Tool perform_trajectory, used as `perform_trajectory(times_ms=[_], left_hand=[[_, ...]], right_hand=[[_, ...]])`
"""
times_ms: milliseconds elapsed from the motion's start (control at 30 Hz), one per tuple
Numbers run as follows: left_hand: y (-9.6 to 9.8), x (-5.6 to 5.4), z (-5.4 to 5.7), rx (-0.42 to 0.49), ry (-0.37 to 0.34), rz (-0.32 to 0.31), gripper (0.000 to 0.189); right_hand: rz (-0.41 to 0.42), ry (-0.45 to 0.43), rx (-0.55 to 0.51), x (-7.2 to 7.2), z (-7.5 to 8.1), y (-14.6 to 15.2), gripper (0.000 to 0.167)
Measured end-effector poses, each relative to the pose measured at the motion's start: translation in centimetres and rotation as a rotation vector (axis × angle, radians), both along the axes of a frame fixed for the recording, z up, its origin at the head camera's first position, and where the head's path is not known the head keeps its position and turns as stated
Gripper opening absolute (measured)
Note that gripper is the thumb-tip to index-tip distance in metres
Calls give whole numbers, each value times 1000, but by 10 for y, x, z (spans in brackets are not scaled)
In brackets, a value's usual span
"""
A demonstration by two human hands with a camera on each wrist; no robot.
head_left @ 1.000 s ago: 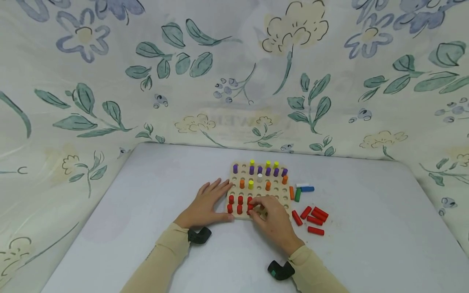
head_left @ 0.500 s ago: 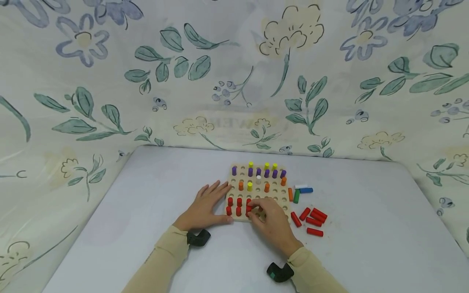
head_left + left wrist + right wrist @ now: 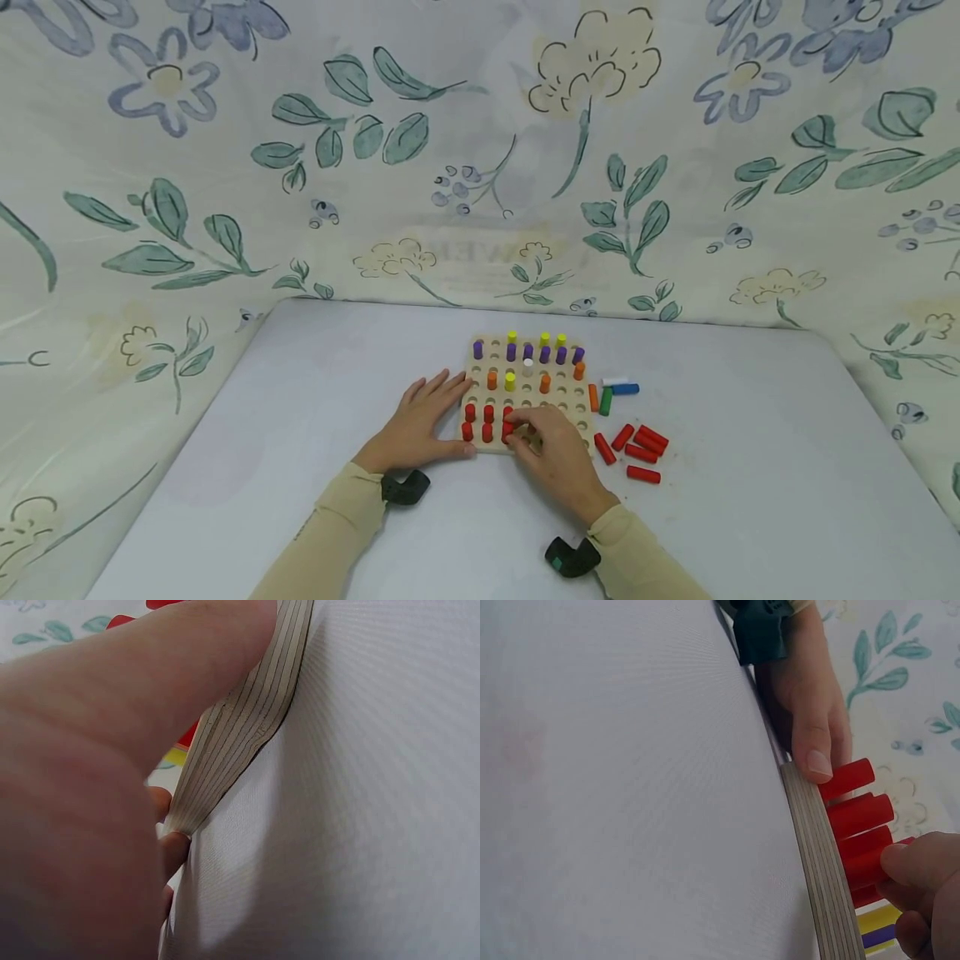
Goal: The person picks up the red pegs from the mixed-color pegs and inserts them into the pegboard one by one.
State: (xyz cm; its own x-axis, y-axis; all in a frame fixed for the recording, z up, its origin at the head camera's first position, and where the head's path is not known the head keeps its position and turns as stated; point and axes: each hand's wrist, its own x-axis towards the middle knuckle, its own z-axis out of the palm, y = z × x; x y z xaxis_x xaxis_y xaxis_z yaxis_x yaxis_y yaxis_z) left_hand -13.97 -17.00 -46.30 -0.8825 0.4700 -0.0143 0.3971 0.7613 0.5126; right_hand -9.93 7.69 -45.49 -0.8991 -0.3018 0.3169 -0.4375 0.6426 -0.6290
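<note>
A pale wooden peg board (image 3: 573, 417) lies on the table with several coloured pegs upright in its holes. My right hand (image 3: 555, 450) pinches a red peg (image 3: 866, 868) between thumb and fingers. This peg stands in the front row, third from the left. Beside it, more red pegs (image 3: 488, 413) fill the two front rows at the left. My left hand (image 3: 420, 425) lies spread at the board's left side, thumb along the front left corner and fingertips at the left edge. The layered board edge (image 3: 236, 727) shows under that thumb in the left wrist view.
Several loose red pegs (image 3: 643, 474) lie right of the board. Behind them are a green peg (image 3: 605, 402), a blue peg (image 3: 626, 389), an orange peg (image 3: 593, 397) and a white peg (image 3: 614, 382). Purple pegs (image 3: 528, 352) stand towards the board's back. A flowered cloth (image 3: 480, 167) hangs behind the table.
</note>
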Motion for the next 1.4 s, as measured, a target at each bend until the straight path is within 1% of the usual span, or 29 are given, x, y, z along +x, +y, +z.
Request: perform_trajectory(times_ms=[433,667,833,1100,1167,1267,1400], left_hand=[[0,1,2,8,-4,0,100],[0,1,1,10,4,-1,100],[0,1,1,13,2,-4,100],[-1,1,0,1,-3,2,100],[-1,1,1,1,-6,3,100],[0,1,2,8,-9,2,100],[-1,1,2,15,-10,-3,101]], right_hand=[[-5,-25,44,0,-3,0,24],[7,-27,34,0,-4,1,24],[3,-37,20,-1,-1,3,27],[-61,-107,7,-1,8,6,32],[-72,-98,7,-2,9,7,32],[-77,-61,-3,-3,11,9,30],[-78,-26,-32,-5,15,12,29]])
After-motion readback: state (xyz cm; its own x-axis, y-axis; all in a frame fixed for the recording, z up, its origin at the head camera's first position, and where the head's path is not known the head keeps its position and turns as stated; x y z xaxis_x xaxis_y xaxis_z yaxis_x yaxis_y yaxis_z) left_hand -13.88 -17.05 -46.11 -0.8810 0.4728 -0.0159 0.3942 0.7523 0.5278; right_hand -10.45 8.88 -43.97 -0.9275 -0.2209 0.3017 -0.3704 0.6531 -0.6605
